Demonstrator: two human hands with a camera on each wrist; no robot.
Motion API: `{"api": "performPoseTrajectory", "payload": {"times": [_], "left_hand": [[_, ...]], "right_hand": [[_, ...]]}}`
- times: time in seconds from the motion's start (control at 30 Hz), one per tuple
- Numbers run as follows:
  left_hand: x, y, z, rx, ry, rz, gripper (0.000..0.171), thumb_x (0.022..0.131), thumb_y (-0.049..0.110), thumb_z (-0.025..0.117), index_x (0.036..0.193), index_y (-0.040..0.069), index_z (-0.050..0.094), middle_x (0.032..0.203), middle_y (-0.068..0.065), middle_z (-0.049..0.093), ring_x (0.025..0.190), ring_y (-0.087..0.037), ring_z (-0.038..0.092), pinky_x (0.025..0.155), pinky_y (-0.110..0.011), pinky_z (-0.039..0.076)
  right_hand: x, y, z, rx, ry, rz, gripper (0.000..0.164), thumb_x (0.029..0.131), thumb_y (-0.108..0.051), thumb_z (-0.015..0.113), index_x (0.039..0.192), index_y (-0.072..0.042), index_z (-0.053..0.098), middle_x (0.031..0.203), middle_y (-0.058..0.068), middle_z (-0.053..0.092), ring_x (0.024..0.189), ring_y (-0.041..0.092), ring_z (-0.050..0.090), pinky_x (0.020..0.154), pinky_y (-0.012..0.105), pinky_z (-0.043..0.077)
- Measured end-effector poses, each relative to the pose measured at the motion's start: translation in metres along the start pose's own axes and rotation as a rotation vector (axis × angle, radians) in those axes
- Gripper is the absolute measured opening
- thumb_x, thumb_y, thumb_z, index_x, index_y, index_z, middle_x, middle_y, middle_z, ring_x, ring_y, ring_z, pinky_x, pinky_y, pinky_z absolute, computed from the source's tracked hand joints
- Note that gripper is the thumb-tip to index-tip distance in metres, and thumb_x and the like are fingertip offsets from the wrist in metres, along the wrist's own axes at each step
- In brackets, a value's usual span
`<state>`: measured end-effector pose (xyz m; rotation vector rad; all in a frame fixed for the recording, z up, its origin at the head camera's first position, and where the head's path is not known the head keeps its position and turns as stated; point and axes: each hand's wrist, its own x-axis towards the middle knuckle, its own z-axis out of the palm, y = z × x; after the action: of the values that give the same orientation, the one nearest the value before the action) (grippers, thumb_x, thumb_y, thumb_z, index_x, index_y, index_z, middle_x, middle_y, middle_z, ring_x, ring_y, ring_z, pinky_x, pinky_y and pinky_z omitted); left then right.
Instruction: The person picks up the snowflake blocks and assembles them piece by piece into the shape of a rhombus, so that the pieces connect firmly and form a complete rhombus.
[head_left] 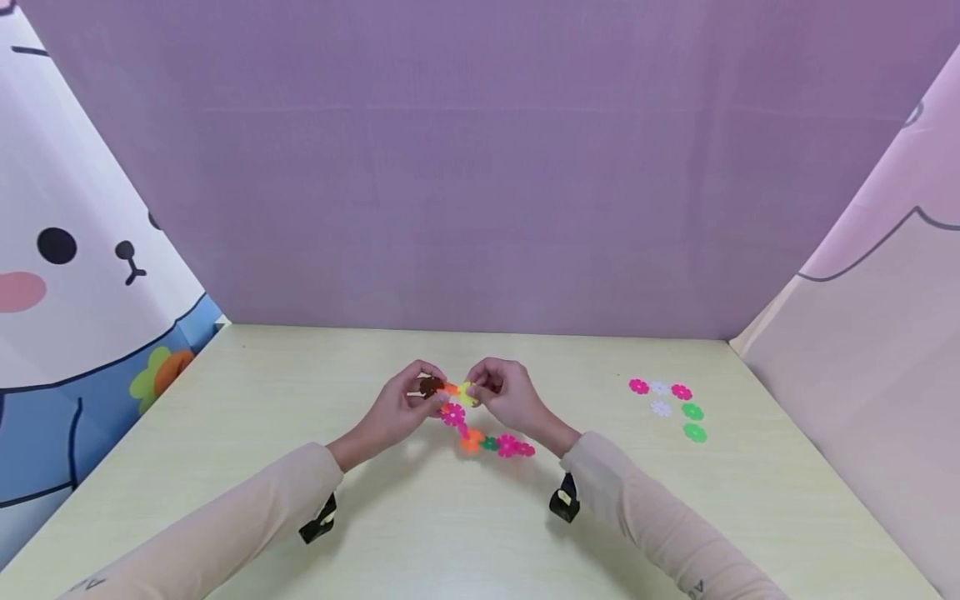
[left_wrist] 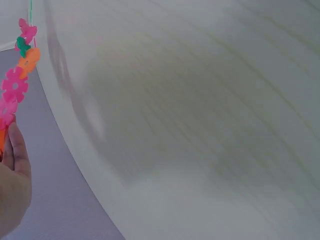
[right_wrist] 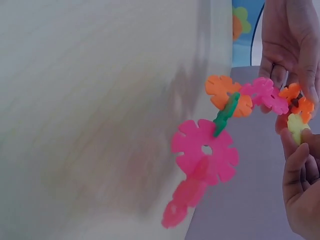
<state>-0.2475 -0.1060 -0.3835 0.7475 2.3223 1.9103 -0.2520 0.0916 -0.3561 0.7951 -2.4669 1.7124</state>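
Note:
A chain of interlocking flower-shaped plastic discs hangs from the hands above the table, with pink, orange and green discs in it. At its upper end my left hand grips the chain by a brown disc and an orange disc. My right hand pinches a yellow disc against that orange one; whether their slots are joined cannot be told. In the right wrist view, a large pink disc and smaller pink ones dangle at the free end. The left wrist view shows only part of the left hand.
On the right of the pale table lie loose discs: pink, white and green. A purple cloth wall stands behind the table, with printed curtains at both sides.

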Motion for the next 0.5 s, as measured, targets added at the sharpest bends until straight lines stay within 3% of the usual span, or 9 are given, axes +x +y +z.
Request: {"api": "performPoseTrajectory", "payload": {"times": [0.17,0.5], "left_hand": [[0.001,-0.001,0.0,-0.027,-0.009,-0.003,0.025,0.087,0.011,0.061,0.107,0.002,0.048,0.099,-0.022,0.058,0.08,-0.019,0.064,0.076,-0.049,0.052],[0.0,0.003,0.001,-0.043,-0.005,-0.026,0.023,0.087,0.007,0.06,0.105,0.001,0.048,0.099,-0.021,0.059,0.082,-0.017,0.064,0.077,-0.051,0.051]], "right_hand": [[-0.004,-0.018,-0.002,-0.031,-0.033,0.004,0.008,0.083,0.009,0.057,0.089,0.015,0.058,0.077,0.031,0.058,0.069,0.045,0.058,0.053,0.019,0.049],[0.003,0.006,-0.001,-0.05,-0.028,0.041,0.006,0.084,0.002,0.061,0.088,0.006,0.062,0.075,0.02,0.061,0.066,0.033,0.06,0.052,0.018,0.047]]}}
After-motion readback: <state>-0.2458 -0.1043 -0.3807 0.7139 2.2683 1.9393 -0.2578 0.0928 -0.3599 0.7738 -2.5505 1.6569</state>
